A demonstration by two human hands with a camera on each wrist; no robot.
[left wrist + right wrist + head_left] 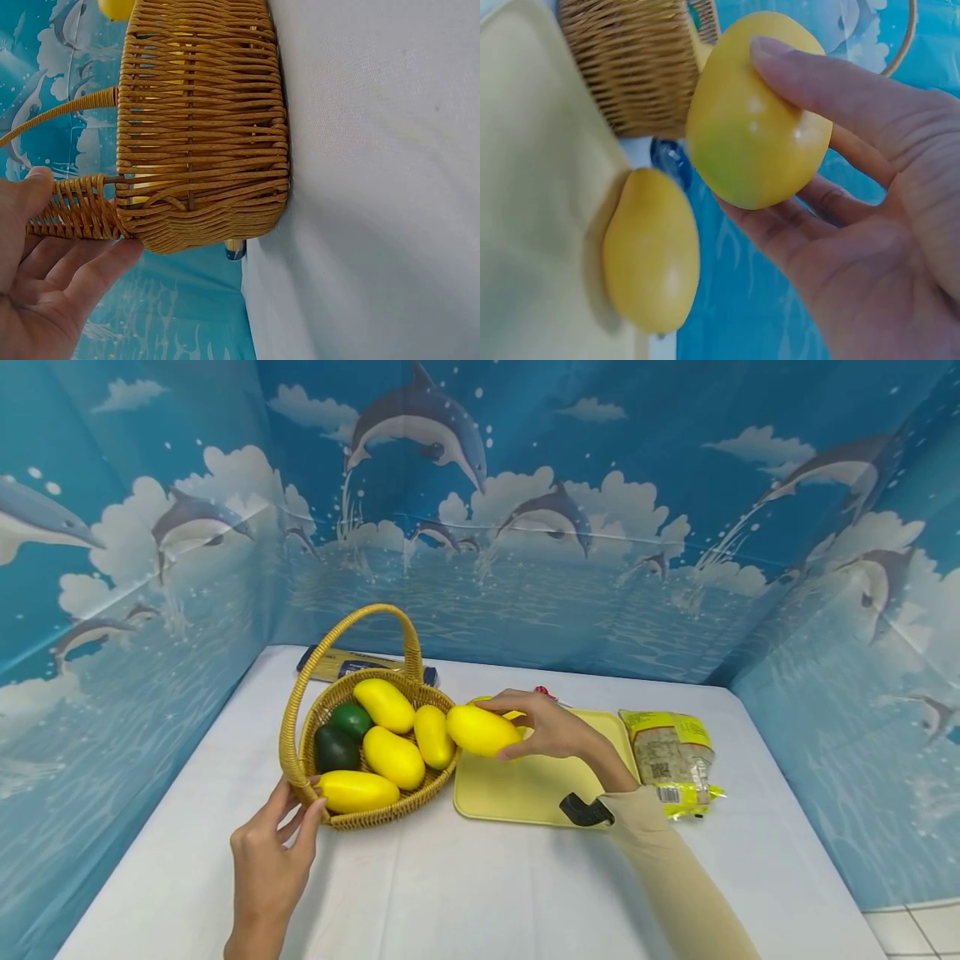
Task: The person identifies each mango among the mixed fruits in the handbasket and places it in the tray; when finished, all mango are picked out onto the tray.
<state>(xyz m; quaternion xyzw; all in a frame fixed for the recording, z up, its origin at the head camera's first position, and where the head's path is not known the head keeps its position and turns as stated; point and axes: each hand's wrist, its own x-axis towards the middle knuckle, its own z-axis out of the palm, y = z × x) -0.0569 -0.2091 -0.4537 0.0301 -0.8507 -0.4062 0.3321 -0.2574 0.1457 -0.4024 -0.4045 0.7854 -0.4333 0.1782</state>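
My left hand [272, 847] grips the wicker basket [375, 820] at the base of its arched handle, on the near left side. Inside the basket lie several yellow mangoes [393, 758] and two dark green avocados [336, 748]. In the left wrist view, thumb and fingers curl round the woven handle [79, 206]. My right hand [546, 727] holds another mango [480, 732] between thumb and fingers, beside the basket's right rim and above the tray. The right wrist view shows a greenish patch on this held mango [754, 120], and a further mango [651, 251] lying on the tray.
The pale yellow tray [510, 802] lies right of the basket. A bag of grain [667, 760] stands beyond its right edge. Behind the basket is a long blue and yellow packet [330, 670]. A small red object [543, 691] shows behind the tray. A dolphin-print curtain [480, 585] surrounds the table.
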